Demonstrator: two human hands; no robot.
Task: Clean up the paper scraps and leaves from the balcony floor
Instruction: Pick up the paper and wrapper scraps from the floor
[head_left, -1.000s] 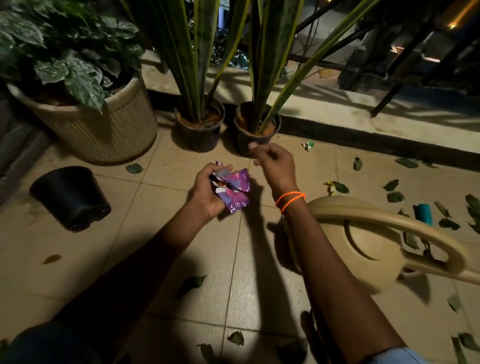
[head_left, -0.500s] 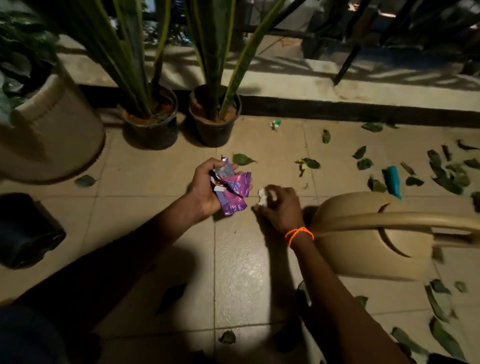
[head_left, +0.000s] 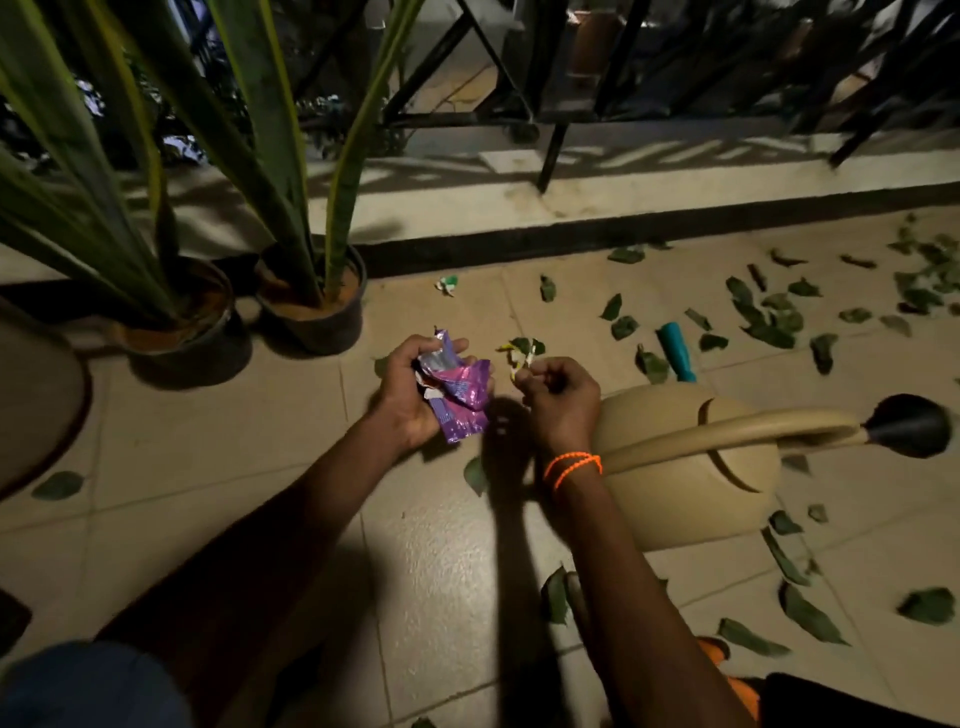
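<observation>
The left hand (head_left: 410, 387) gripped crumpled purple wrappers (head_left: 460, 392); the right hand (head_left: 558, 397) pinched a light, flimsy scrap (head_left: 521, 364). Leaves (head_left: 769, 322) at two o'clock looked limp, best pinched edgewise.

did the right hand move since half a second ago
Yes. The right hand was down on the floor tile beside the watering can; now it is raised off the tile, pinching a small scrap next to the purple wrappers.

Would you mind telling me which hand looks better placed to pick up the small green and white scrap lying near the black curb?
Probably the right hand. It pinches only a small yellowish scrap, so it may take more, while the left hand is full, gripping the crumpled purple wrappers. The green and white scrap lies ahead, between both hands.
</observation>
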